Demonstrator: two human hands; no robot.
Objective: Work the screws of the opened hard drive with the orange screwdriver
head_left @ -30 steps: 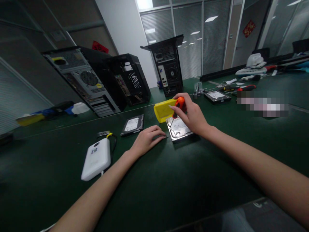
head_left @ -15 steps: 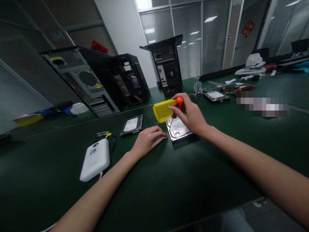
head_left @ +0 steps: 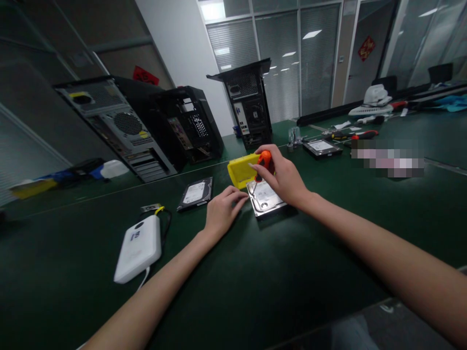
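Observation:
A silver hard drive (head_left: 266, 200) lies on the green table in front of me. My right hand (head_left: 282, 175) is closed round an orange and black screwdriver (head_left: 265, 159), whose shaft slants down to the drive's left part. At the drive's left edge, my left hand (head_left: 224, 209) has its thumb and fingertips pinched together; whatever they hold, if anything, is too small to make out. Just behind the drive stands a yellow plastic case (head_left: 241, 171). A second hard drive (head_left: 196, 193) lies left of the case, beyond my left hand.
A white power bank (head_left: 138, 250) with cables lies at the left. Computer cases (head_left: 127, 126) stand at the back left, another (head_left: 248, 107) at back centre. Toward the right are a third hard drive (head_left: 321, 148), a clear container (head_left: 294, 136) and pliers (head_left: 355, 135).
The view has shifted slightly. My left thumb and fingertips have come together beside the drive's left edge. The screwdriver remains in my right hand, its shaft still over the drive's left part.

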